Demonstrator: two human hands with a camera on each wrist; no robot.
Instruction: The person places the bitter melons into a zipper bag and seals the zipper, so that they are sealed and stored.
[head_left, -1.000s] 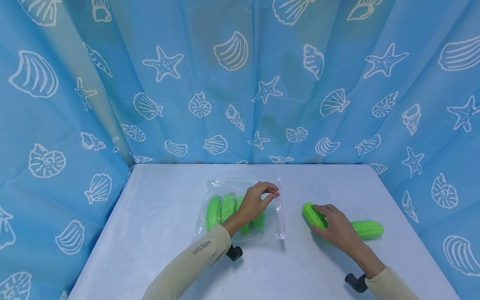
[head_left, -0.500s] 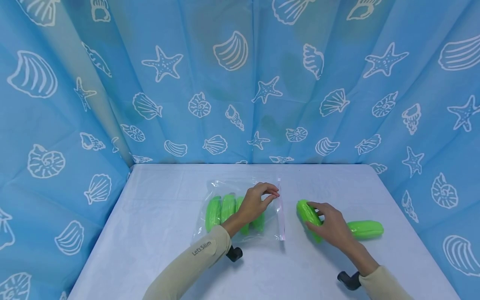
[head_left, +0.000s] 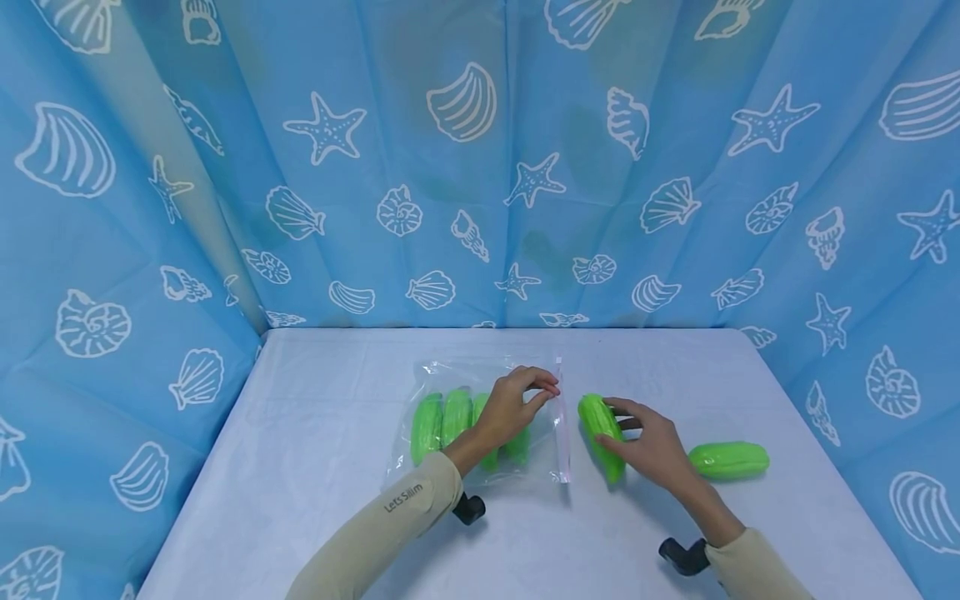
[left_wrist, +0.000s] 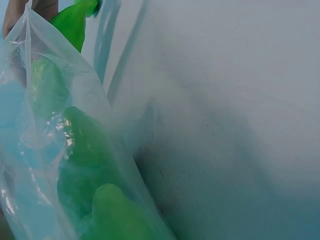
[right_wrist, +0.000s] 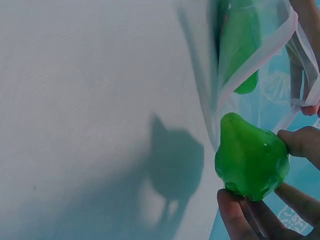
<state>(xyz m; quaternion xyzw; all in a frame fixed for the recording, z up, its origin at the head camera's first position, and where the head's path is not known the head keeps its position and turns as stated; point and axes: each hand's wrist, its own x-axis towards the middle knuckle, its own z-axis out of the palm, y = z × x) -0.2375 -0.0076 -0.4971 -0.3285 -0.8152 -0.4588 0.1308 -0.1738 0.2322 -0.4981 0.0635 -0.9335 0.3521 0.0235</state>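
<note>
My left hand (head_left: 513, 404) pinches the mouth edge of a clear zip bag (head_left: 551, 454), whose opening faces right. Inside the bag lie several bright green, ridged toy vegetables (head_left: 457, 412), long and shaped like gourds; my left forearm hides part of them. My right hand (head_left: 652, 442) grips another green ridged vegetable (head_left: 600, 429) just right of the bag's mouth. Thumb and fingers hold it from opposite sides in the right wrist view, where its near end (right_wrist: 250, 157) shows lobed and shiny. The bag (left_wrist: 30, 120) and the vegetables in it fill the left of the left wrist view.
One more green vegetable (head_left: 729, 461) lies on the white table (head_left: 315, 400) right of my right hand. A blue curtain (head_left: 480, 167) with shell prints stands along the back and sides. Black wrist camera mounts (head_left: 468, 507) stick out below both wrists.
My right hand has moved left with its vegetable, bringing it nearer the bag's mouth and away from the other one on the table. The left hand and bag hardly moved.
</note>
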